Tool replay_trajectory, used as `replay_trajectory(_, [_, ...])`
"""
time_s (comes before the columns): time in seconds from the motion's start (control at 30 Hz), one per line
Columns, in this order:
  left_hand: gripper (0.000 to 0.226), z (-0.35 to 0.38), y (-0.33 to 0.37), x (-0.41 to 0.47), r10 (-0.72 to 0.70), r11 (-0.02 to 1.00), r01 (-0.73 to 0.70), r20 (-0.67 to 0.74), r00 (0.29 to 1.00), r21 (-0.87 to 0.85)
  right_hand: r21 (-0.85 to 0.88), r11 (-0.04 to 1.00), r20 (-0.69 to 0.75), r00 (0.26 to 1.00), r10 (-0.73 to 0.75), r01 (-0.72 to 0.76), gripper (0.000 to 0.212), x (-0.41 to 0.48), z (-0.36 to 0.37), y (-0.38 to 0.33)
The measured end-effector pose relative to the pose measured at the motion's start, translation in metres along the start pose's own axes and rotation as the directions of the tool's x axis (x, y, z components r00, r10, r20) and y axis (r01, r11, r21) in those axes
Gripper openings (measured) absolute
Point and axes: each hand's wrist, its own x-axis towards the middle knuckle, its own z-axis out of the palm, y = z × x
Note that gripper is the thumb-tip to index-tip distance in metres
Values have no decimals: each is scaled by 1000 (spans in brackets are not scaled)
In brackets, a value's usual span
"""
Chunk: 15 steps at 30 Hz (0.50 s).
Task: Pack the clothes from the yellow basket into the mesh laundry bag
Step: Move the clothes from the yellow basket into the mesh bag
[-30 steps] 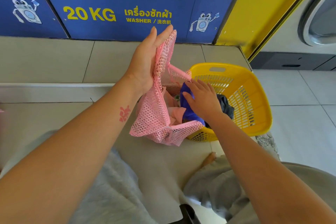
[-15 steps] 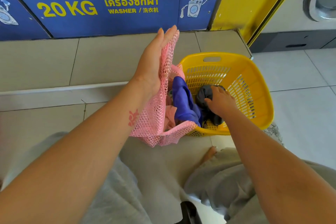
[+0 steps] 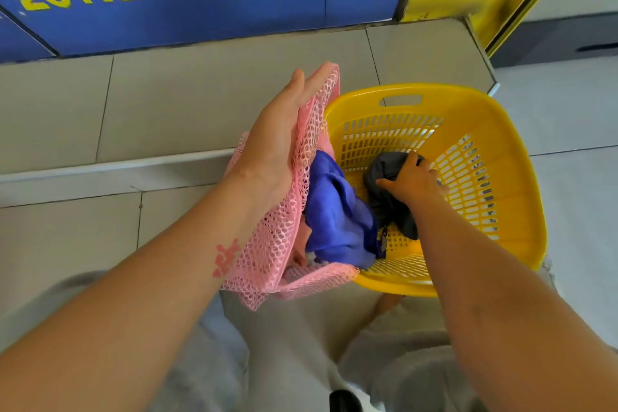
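A head-mounted view looks down at two bare forearms over a pale tiled floor. I am watching remotely.

My right hand (image 3: 413, 182) is down inside the yellow basket (image 3: 451, 92), fingers curled round a dark grey garment (image 3: 388, 170) on the basket's bottom. It looks like the only piece left lying wholly inside.

The pink mesh laundry bag (image 3: 274, 244) sits just left of the basket, touching its left rim. My left hand (image 3: 277, 144) holds up the bag's left side with straight, flat fingers pressed along the mesh. I see no curl.

The bag's mouth faces right, toward the basket. Its long axis runs from low near my knees up and away along the left hand.

So the grey garment has to travel left and slightly toward me. A blue garment (image 3: 337, 221) lies in between, half in the bag and draped over the basket rim, and it may snag or get dragged. Something pale pink (image 3: 302, 244) shows beneath it.

A blue washer panel (image 3: 200, 10) with yellow lettering fills the background.
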Motion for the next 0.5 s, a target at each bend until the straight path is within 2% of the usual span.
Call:
replay_trajectory(0.2, [53,-3,-2,11,-15,999,13,-51,999,-45,-46,996,14,996,83,-82,101,14,21,-4])
replay_trajectory(0.3, [54,-3,1,10,-11,998,8,-52,999,-61,-7,990,34,989,141,-141,72,17,24,0])
replay_trajectory(0.4, [53,-3,3,9,-11,997,7,-58,998,-77,-48,995,53,994,91,-88,41,13,14,0])
replay_trajectory(0.5, [53,-2,7,4,-9,998,5,-58,998,-63,-34,999,13,1000,7,-7,36,2,4,-1])
